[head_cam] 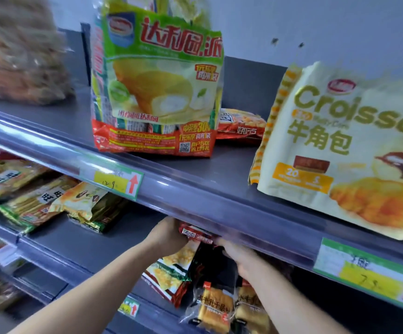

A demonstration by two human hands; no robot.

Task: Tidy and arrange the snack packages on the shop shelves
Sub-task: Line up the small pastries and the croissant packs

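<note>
Both my hands reach under the upper shelf's front rail (pixel 195 196). My left hand (pixel 169 233) and my right hand (pixel 239 254) grip the two ends of a red snack packet (pixel 195 235), held up just below the rail; its top is hidden behind the rail. Beneath it on the middle shelf lie a red and yellow snack pack (pixel 171 276) and two clear packs of yellow pastries (pixel 215 307). On the upper shelf stand a green and red pie bag (pixel 159 88) and a cream croissant bag (pixel 340 150).
A red packet (pixel 241 124) lies flat behind the pie bag. Green and gold cracker packs (pixel 39 198) lie on the left of the middle shelf. Price tags (pixel 116 182) hang on the rails. A blurred brown bag (pixel 19 51) sits upper left. Grey wall behind.
</note>
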